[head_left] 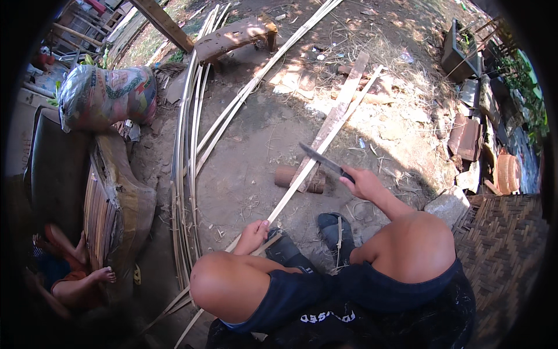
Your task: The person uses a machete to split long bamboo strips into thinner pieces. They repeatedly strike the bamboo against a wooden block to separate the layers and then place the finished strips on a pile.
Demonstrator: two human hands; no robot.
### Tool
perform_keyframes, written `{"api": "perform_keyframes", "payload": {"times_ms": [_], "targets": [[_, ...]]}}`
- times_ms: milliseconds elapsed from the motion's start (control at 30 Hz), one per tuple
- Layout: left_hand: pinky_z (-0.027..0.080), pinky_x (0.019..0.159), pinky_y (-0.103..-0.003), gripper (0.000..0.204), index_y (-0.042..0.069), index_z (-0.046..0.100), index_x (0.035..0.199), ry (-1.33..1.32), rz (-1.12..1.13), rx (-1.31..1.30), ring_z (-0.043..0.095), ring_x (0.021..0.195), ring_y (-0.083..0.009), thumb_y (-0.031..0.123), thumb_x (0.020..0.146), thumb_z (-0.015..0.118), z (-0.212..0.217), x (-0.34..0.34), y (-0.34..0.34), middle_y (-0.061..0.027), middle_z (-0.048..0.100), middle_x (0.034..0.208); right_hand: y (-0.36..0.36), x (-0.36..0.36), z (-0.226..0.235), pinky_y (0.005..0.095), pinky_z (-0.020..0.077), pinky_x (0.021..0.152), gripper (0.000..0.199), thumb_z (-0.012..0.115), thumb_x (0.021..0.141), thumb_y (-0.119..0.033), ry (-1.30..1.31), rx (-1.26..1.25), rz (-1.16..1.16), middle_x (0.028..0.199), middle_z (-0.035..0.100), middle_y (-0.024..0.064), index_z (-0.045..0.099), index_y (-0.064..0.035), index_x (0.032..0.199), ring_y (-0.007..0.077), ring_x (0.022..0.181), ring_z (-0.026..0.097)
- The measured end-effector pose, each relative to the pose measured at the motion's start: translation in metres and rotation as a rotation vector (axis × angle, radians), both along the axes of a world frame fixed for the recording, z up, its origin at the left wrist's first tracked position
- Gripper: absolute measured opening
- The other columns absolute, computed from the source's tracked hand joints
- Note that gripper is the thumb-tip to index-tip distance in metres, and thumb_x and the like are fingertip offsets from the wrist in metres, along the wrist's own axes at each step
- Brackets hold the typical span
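Note:
My left hand (251,237) is closed around a long pale bamboo strip (303,175) just beyond my left knee. The strip runs up and to the right, along a flat wooden board (333,125). That board's near end rests on a short round log (285,176). In my right hand (365,183) is a knife (321,159), gripped by its dark handle. Its blade points up and left and crosses over the strip and board; whether it touches them I cannot tell.
Long bamboo strips (189,151) lie in bundles to the left, near a low wooden bench (237,36). A stuffed sack (107,96) stands farther left. Someone's bare legs (81,279) show at the lower left. A woven bamboo mat (503,262) covers the right side.

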State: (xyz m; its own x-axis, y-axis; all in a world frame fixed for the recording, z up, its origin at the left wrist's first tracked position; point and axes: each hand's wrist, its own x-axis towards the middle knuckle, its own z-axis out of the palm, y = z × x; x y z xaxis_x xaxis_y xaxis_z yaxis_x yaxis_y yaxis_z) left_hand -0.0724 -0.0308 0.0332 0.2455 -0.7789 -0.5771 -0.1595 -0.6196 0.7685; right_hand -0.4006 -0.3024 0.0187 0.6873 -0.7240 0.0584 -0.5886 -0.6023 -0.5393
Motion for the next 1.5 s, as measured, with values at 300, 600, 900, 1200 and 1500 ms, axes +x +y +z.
{"api": "perform_keyframes", "payload": {"times_ms": [300, 600, 900, 1200, 1500], "targets": [[0.04, 0.051, -0.03, 0.039, 0.002, 0.066, 0.081, -0.095, 0.026, -0.042, 0.048, 0.054, -0.0085, 0.034, 0.101, 0.057, -0.01, 0.009, 0.031, -0.0008, 0.056, 0.06, -0.017, -0.015, -0.008, 0.0541, 0.0531, 0.068, 0.04, 0.055, 0.098, -0.041, 0.069, -0.058, -0.024, 0.087, 0.066, 0.0248, 0.056, -0.0137, 0.128, 0.0453, 0.079, 0.066], [0.042, 0.052, -0.03, 0.037, 0.0, 0.066, 0.089, -0.124, 0.066, 0.108, 0.052, 0.057, -0.0091, 0.034, 0.1, 0.058, -0.007, 0.031, 0.071, -0.0019, 0.057, 0.063, -0.066, -0.048, 0.014, 0.051, 0.0527, 0.073, 0.043, 0.056, 0.098, -0.038, 0.001, 0.043, -0.47, 0.085, 0.069, 0.025, 0.061, -0.0025, 0.122, 0.0432, 0.082, 0.068], [0.046, 0.067, -0.058, 0.034, 0.001, 0.058, 0.09, -0.728, -0.339, -0.073, 0.062, 0.076, -0.0504, 0.031, 0.101, 0.048, 0.017, -0.023, -0.041, -0.0292, 0.064, 0.079, 0.089, 0.042, 0.047, 0.0517, 0.0544, 0.072, 0.044, 0.053, 0.098, -0.045, 0.173, 0.238, 0.365, 0.095, 0.066, 0.0221, 0.053, -0.0171, 0.132, 0.0445, 0.082, 0.066], [0.047, 0.072, -0.056, 0.039, 0.003, 0.062, 0.096, -0.547, -0.312, -0.027, 0.062, 0.079, -0.0482, 0.036, 0.104, 0.041, 0.017, -0.007, -0.015, -0.0254, 0.065, 0.08, -0.082, -0.033, 0.025, 0.0529, 0.0521, 0.069, 0.032, 0.056, 0.098, -0.036, 0.165, 0.024, -0.484, 0.091, 0.068, 0.0235, 0.06, -0.0093, 0.116, 0.0433, 0.08, 0.066], [0.039, 0.049, -0.027, 0.051, 0.002, 0.064, 0.082, 0.282, -0.069, 0.286, 0.047, 0.048, -0.0108, 0.044, 0.104, 0.046, 0.008, 0.033, 0.014, -0.0024, 0.057, 0.061, 0.04, 0.021, 0.037, 0.0514, 0.0537, 0.069, 0.041, 0.059, 0.095, -0.043, 0.146, 0.127, 0.129, 0.088, 0.067, 0.0231, 0.061, -0.0151, 0.125, 0.0434, 0.079, 0.067]]}}
